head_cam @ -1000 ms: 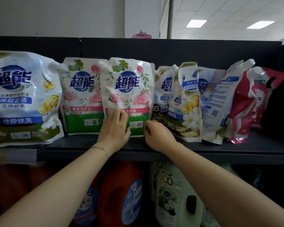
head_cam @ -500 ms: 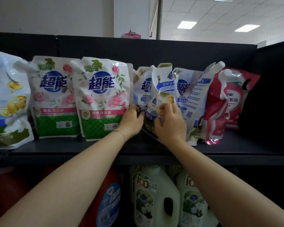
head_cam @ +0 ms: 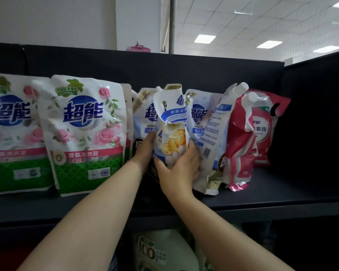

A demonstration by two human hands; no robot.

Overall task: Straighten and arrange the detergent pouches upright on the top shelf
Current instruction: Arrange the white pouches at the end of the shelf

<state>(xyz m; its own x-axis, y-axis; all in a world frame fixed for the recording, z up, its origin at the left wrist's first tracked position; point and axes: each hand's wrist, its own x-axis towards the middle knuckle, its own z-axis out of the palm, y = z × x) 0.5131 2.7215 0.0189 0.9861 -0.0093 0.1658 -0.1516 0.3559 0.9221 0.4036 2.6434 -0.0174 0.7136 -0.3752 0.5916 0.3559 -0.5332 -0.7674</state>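
Both hands hold the twisted blue pouch midway along the shelf, beside the rose pouch: left hand at its side, right hand curled round its base. Flatten the base first, then untwist the top so it stands.

Both my bare forearms reached up and forward, angling inward so that the wrists sat close together. My right hand cupped the lower part of a pouch, thumb laid across its front and fingers curled round its right side. My left hand held its left edge, fingertips hidden behind it.
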